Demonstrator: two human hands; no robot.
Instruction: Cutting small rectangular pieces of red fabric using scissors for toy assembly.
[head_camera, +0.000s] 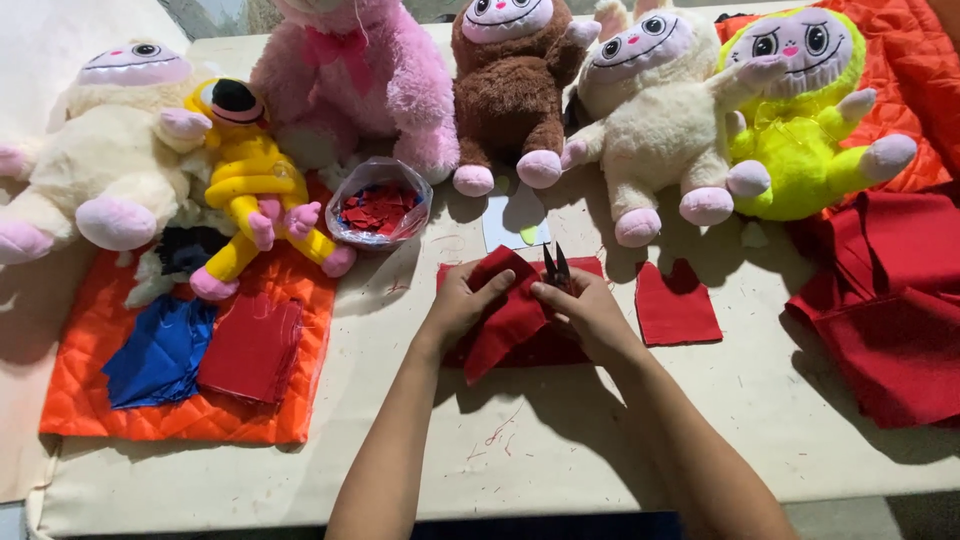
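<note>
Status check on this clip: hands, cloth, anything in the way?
Left hand pinching red cloth. Right hand on cloth, holding small scissors. Cut red piece just right, apart.

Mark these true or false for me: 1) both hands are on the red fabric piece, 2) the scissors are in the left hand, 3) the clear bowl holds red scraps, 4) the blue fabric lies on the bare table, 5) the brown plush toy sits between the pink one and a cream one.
1) True: the left hand and right hand both grip the red fabric piece.
2) False: the small dark scissors stick up from the right hand.
3) True: the clear bowl holds red scraps.
4) False: the blue fabric lies on the orange quilted mat.
5) True: the brown plush toy sits between the pink plush toy and a cream plush toy.
</note>
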